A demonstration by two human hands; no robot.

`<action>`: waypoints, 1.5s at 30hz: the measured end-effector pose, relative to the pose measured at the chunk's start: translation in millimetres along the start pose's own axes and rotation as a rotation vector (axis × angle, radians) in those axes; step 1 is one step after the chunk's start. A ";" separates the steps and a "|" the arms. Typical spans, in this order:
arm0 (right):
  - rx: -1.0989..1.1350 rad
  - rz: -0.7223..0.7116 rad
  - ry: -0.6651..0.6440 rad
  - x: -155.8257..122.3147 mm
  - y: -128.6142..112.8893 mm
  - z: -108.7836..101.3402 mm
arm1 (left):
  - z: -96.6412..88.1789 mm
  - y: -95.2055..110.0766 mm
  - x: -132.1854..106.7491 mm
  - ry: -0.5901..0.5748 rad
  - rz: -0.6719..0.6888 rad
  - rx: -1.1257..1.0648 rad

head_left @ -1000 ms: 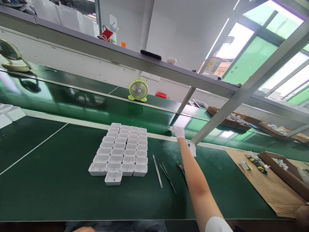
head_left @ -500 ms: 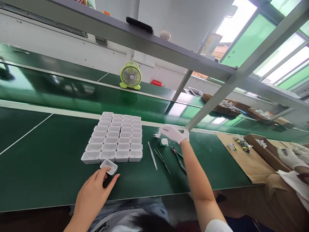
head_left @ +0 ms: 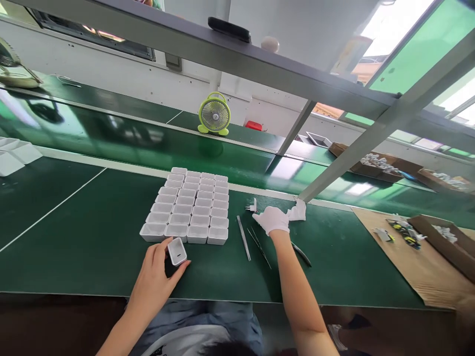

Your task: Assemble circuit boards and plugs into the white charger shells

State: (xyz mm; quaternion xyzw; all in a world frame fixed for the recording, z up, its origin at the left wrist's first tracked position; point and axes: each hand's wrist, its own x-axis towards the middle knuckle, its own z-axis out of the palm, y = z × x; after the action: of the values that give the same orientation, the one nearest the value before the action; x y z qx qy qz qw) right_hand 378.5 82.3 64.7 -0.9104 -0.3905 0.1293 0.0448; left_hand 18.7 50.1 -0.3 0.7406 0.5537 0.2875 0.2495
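Note:
My left hand (head_left: 158, 269) grips a small white charger housing (head_left: 177, 253) between thumb and fingers. The open side of the housing faces up, and a dark slot shows in its floor. Just beyond it stand rows of similar white housings (head_left: 196, 221), packed side by side. My right hand (head_left: 272, 221), in a white glove, is low over the green table with its fingers drawn together; what they hold is hidden. A white plug piece with metal prongs (head_left: 253, 205) lies by its fingertips. Tweezers (head_left: 244, 238), a second thinner pair (head_left: 260, 247) and partly covered pliers (head_left: 302, 254) lie nearby.
A metal post (head_left: 345, 143) rises behind my right hand, with a crumpled white cloth or glove (head_left: 298, 211) at its foot. Brown cardboard (head_left: 393, 257) with parts and a box (head_left: 438, 237) lies to the right. A green fan (head_left: 215, 116) stands at the back.
My left hand has tipped the housing so its inside faces me more. My right hand has come down and nearer, and the small circuit board seen beside it is now out of sight. The view has shifted.

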 end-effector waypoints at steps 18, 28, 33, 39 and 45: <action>1.328 -0.974 -0.102 -64.8 15.4 -3.7 | 8.2 105.0 79.1 -0.259 0.520 -0.466; 1.267 -1.112 -0.154 -88.3 4.7 7.1 | 10.5 75.7 81.8 -0.355 0.646 -0.506; 1.225 -1.140 -0.111 -94.6 4.4 2.8 | 8.0 76.7 87.4 -0.349 0.797 -0.523; 1.101 -1.167 -0.012 -97.7 1.8 -1.0 | 7.4 76.5 89.3 -0.346 0.843 -0.533; 1.090 -1.155 0.028 -97.4 1.4 -1.4 | 10.2 77.1 89.6 -0.324 0.855 -0.543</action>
State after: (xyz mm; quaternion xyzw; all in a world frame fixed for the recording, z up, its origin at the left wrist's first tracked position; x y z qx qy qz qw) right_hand 315.4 11.0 85.2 -0.4154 -0.6821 0.2469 0.5489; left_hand 97.9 115.6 58.9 0.8438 0.0624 0.3786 0.3753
